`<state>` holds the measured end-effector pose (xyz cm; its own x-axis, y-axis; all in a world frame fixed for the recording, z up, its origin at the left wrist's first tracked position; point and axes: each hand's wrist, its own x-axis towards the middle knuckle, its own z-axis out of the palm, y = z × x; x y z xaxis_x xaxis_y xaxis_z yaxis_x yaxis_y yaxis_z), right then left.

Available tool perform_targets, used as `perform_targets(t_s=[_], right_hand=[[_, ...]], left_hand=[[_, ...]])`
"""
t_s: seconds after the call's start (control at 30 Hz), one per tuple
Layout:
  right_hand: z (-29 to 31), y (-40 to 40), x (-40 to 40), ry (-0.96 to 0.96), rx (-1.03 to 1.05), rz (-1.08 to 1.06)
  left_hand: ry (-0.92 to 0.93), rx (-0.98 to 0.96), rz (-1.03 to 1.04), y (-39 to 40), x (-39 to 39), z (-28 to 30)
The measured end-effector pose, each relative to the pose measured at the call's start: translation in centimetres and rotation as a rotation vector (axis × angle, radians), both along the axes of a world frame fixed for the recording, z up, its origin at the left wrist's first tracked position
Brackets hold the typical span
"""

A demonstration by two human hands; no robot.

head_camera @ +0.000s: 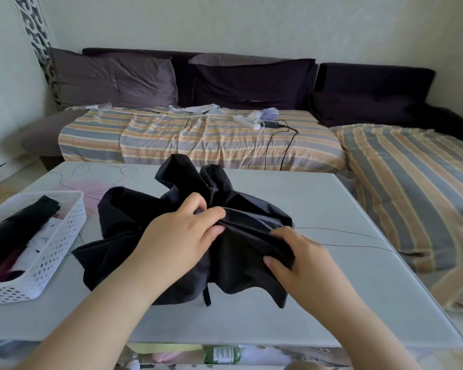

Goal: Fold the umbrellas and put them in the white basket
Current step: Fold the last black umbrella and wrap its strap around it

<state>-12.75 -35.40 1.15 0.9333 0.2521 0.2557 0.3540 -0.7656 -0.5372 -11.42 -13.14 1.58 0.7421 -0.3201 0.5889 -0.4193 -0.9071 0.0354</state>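
A black umbrella lies collapsed on the pale table, its loose canopy bunched in uneven folds. My left hand pinches a gathered ridge of the cloth near the middle. My right hand grips a fold on the canopy's right side, thumb over the fabric. A short black strap hangs from the front of the cloth. The white perforated basket stands at the table's left edge and holds a folded black umbrella along with white and dark red items.
Behind the table runs a sofa with a striped cover and dark cushions; a white power strip with cables lies on it. A second striped seat is at the right. A green bottle sits on the shelf under the table.
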Motion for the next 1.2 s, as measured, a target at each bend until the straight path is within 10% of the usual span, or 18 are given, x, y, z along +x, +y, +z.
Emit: perform_targets(t_s=[0.3,0.73,0.93,1.2], right_hand=[[0.1,-2.9,2.7,0.050,0.448,-0.086],[-1.1,-2.3,3.5,0.093,0.536,-0.028],[0.9,-2.0,3.9,-0.278,0.035,0.233],[2.9,-3.1,4.6,0.029,-0.319,0.152]], left_hand=[[0.073,-0.041,-0.068,0.4,1.6,1.0],[0.174,0.057,-0.081,0.3,3.4,2.5],[0.203,0.083,-0.085,-0.5,3.6,3.0],[0.219,0.112,-0.121,-0.4,3.6,2.9]])
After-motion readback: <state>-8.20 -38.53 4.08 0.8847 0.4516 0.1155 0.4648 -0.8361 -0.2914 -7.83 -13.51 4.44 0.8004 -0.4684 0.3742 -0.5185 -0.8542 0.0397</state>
